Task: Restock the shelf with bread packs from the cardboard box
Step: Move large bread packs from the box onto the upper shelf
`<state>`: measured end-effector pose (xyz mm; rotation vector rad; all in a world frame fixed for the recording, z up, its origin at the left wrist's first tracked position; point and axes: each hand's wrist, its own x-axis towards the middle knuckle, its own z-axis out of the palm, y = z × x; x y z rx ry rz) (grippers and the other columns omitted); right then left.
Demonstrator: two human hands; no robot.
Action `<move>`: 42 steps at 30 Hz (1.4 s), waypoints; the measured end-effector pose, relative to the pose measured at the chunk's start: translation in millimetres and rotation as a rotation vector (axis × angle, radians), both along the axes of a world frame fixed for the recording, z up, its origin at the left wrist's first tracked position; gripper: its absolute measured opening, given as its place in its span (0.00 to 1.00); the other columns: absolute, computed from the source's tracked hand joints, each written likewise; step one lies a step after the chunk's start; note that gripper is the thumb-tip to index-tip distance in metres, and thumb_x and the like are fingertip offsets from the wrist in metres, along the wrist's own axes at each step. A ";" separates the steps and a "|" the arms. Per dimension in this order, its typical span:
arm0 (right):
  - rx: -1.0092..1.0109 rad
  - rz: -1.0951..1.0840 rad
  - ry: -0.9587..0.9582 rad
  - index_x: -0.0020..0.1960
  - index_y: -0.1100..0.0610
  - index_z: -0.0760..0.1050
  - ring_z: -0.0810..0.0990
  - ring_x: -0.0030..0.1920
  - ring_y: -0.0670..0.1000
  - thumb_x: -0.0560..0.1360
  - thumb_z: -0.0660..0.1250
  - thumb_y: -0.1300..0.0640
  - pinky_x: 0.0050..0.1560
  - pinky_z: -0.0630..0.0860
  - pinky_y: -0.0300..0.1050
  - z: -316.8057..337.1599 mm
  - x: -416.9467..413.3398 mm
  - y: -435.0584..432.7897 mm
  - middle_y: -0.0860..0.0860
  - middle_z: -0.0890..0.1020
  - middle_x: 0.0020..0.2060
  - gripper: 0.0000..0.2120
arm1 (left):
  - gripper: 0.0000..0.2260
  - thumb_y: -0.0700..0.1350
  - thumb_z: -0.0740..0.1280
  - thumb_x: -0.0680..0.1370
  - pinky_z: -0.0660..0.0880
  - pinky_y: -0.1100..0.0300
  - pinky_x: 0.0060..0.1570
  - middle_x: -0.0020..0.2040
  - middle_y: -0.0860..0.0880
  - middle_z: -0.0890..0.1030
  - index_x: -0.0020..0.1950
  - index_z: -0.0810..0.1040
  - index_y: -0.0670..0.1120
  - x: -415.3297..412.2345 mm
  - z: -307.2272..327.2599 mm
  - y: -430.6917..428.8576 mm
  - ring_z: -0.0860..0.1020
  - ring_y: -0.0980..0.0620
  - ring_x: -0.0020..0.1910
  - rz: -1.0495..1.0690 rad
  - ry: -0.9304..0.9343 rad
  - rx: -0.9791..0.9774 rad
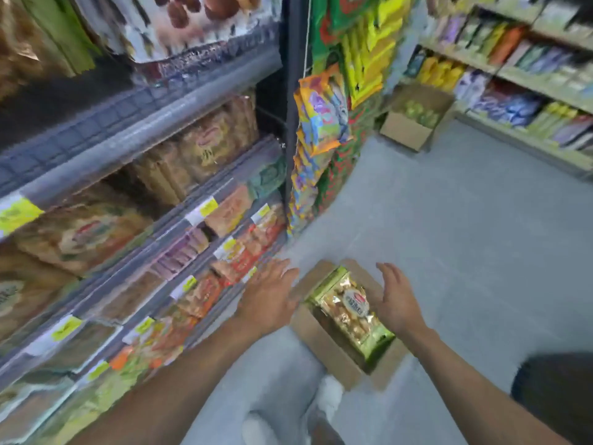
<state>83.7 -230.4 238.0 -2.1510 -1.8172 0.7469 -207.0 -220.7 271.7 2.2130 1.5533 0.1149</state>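
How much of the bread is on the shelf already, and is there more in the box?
Looks done: the grey metal shelf holds rows of brownish bread packs. In hand: nothing yet; the left hand and right hand, both open, reach toward the shiny green-and-gold bread pack in the open brown cardboard box on the floor. Left: lifting that pack onto the shelf. Whether more lie underneath is hidden.

Print on bread pack [351, 311] label and yellow shelf tags [208, 207] blurred; no text readable.
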 end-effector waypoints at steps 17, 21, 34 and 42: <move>-0.499 -0.545 0.217 0.77 0.58 0.62 0.72 0.71 0.58 0.79 0.66 0.55 0.69 0.68 0.50 -316.8 141.2 -46.4 0.56 0.71 0.73 0.29 | 0.26 0.52 0.66 0.80 0.72 0.49 0.66 0.74 0.49 0.69 0.76 0.65 0.47 155.9 -352.7 87.6 0.69 0.46 0.72 -0.017 0.112 -0.460; -0.579 -0.753 0.355 0.69 0.58 0.73 0.78 0.61 0.58 0.79 0.66 0.59 0.57 0.71 0.44 -396.9 156.2 -32.1 0.54 0.79 0.64 0.19 | 0.28 0.53 0.65 0.80 0.73 0.45 0.66 0.74 0.45 0.69 0.77 0.63 0.46 183.5 -433.2 111.8 0.69 0.44 0.72 0.087 0.114 -0.562; -0.687 -1.144 0.739 0.58 0.60 0.78 0.81 0.46 0.54 0.77 0.68 0.55 0.49 0.78 0.47 -544.2 174.5 2.0 0.54 0.83 0.49 0.13 | 0.25 0.55 0.67 0.79 0.76 0.46 0.62 0.68 0.43 0.75 0.72 0.69 0.45 229.9 -570.8 169.6 0.77 0.41 0.62 0.309 0.119 -0.674; -0.669 -1.225 0.817 0.58 0.57 0.76 0.82 0.49 0.55 0.78 0.68 0.56 0.53 0.80 0.52 -553.4 172.6 9.9 0.55 0.83 0.50 0.10 | 0.20 0.51 0.72 0.78 0.79 0.52 0.53 0.62 0.46 0.81 0.65 0.75 0.42 233.6 -583.8 174.2 0.81 0.44 0.51 0.428 0.043 -0.721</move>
